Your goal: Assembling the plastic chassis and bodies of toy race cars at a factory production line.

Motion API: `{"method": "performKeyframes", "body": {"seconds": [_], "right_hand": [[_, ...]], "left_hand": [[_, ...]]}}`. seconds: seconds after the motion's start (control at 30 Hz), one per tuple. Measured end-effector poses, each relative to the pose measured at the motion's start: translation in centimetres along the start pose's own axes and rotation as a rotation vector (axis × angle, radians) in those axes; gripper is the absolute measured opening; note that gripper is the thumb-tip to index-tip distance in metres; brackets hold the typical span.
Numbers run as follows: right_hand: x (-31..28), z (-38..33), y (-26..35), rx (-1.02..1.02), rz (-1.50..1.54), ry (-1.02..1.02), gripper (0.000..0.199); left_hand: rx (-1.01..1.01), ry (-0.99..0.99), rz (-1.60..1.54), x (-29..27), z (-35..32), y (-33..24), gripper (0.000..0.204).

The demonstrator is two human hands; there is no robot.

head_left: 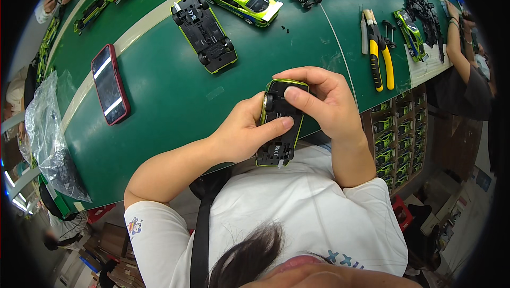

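Green table [164,139], bag [45,107] of parts [62,171], box [368,128] of cars [384,142], upturned car [284,140] held by left grip [245,131] and right grip [332,103]

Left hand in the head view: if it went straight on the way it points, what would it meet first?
The upturned toy car, which the left hand is gripping. Past that, the right hand seems next in line, though depth is hard to judge here.

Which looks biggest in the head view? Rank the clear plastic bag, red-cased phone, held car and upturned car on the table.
Clear plastic bag
Held car and upturned table car: too close to rank, the first partly covered
Red-cased phone
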State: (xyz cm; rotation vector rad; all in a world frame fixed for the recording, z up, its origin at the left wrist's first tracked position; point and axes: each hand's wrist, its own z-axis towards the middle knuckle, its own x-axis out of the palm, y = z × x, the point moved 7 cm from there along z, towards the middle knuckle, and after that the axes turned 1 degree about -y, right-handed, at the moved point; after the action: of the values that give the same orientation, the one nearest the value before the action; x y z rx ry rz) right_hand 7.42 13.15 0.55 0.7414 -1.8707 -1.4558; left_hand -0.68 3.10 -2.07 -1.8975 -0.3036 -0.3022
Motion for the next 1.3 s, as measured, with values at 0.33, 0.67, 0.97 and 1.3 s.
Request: {"method": "performKeyframes", "body": {"seconds": [0.33,0.67,0.97,1.3], "right_hand": [[0.0,0.3,-0.1,0.039,0.043,0.015,0.024],[0.2,0.3,-0.8,0.033,0.087,-0.007,0.022],[0.1,0.3,-0.8,0.066,0.097,-0.022,0.018],[0.0,0.8,-1.0,0.081,0.095,-0.007,0.017]], "left_hand": [[-0.026,0.013,-0.024,0.1,0.2,0.2,0.032],[-0.092,0.052,-0.048,-0.2,0.2,0.2,0.037],[-0.026,0.006,-0.043,0.0,0.2,0.2,0.03],[-0.026,-0.009,0.001,-0.2,0.3,0.3,0.029]]}}
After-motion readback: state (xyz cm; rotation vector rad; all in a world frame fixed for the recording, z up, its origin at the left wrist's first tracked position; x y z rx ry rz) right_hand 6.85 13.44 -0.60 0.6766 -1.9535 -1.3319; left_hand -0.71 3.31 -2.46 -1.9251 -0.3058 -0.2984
